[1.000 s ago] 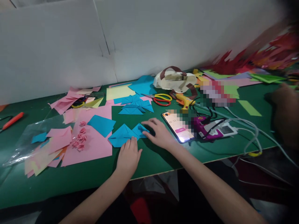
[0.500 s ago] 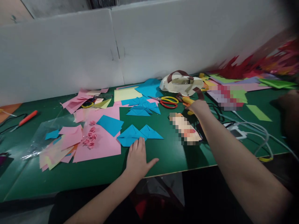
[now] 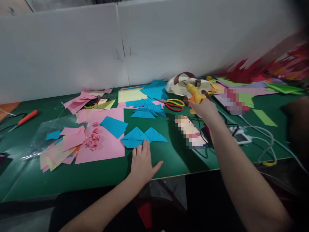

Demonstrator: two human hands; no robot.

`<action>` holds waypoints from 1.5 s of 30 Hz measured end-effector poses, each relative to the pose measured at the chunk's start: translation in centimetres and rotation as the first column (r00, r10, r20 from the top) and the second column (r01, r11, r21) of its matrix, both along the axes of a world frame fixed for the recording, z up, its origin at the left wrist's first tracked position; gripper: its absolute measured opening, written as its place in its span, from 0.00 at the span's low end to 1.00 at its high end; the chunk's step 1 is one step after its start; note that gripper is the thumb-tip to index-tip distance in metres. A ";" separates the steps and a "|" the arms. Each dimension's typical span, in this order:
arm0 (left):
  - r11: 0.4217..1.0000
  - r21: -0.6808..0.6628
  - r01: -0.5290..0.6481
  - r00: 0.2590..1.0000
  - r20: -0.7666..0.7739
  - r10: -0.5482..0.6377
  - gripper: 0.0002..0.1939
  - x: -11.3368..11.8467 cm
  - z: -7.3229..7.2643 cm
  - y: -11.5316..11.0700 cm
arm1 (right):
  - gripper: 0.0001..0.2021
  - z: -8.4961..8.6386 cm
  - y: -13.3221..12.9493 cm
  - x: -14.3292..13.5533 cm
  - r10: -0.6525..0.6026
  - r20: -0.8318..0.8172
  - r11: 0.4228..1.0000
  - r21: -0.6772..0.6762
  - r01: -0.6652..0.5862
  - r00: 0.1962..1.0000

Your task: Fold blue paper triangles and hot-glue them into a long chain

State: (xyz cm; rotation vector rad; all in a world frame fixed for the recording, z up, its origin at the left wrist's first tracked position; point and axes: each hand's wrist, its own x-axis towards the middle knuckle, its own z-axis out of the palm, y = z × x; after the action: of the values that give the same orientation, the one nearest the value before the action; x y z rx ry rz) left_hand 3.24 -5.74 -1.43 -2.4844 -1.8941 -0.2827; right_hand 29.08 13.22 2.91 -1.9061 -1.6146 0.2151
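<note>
My right hand (image 3: 205,109) grips a yellow glue gun (image 3: 195,92) above the back of the table, its nozzle tilted up and to the left. A dark cord hangs from under that hand. My left hand (image 3: 142,159) lies flat near the front edge with the thumb spread, its fingertips touching the lower edge of a folded blue paper piece (image 3: 132,138). Against this piece, on the right, lies a second folded blue paper triangle (image 3: 156,135). More folded blue pieces (image 3: 145,111) sit behind them.
Red and yellow-handled scissors (image 3: 174,104) lie behind a phone (image 3: 190,132). Small pink paper roses (image 3: 93,138) rest on pink paper (image 3: 111,149) at left. A white bag (image 3: 172,86) leans near the wall. White cables (image 3: 271,141) run across the right side; an orange-handled tool (image 3: 27,117) lies far left.
My right hand has lifted the glue gun off the table, and its nozzle has swung up in front of the bag. My left hand stays at the blue paper.
</note>
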 end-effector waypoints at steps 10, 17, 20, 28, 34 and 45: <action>0.998 -0.004 0.067 0.995 -0.067 -0.068 0.38 -0.2 -0.8 -0.1 | 0.10 -2.6 -6.5 -8.7 0.342 -0.038 0.940 0.000 -0.342 0.939; 0.995 -0.061 0.076 0.990 -0.116 -0.082 0.33 0.0 -0.1 0.0 | 0.16 -3.6 -8.5 -10.6 0.319 0.220 0.945 0.007 -0.328 0.922; 0.994 -0.085 0.061 0.990 -0.118 -0.071 0.31 0.1 0.0 -0.1 | 0.22 -3.8 -8.6 -10.9 0.293 0.292 0.954 -0.023 -0.299 0.911; 0.994 -0.096 0.047 0.991 -0.116 -0.058 0.30 0.2 0.0 0.0 | 0.21 -3.6 -9.0 -11.0 0.334 0.348 0.942 -0.114 -0.315 0.876; 0.994 -0.091 0.058 0.988 -0.141 -0.070 0.29 0.3 0.3 0.1 | 0.19 -3.6 -9.2 -11.1 0.351 0.392 0.936 -0.155 -0.315 0.851; 0.994 -0.084 0.064 0.984 -0.162 -0.077 0.30 0.3 0.3 0.1 | 0.18 -3.9 -9.1 -11.1 0.373 0.441 0.928 -0.162 -0.336 0.816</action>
State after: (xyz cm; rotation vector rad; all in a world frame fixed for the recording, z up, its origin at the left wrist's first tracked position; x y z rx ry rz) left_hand 3.55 -5.66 -1.12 -2.5381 -1.7894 -0.0023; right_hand 18.02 4.11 -0.97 -1.7814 -2.3202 -0.0403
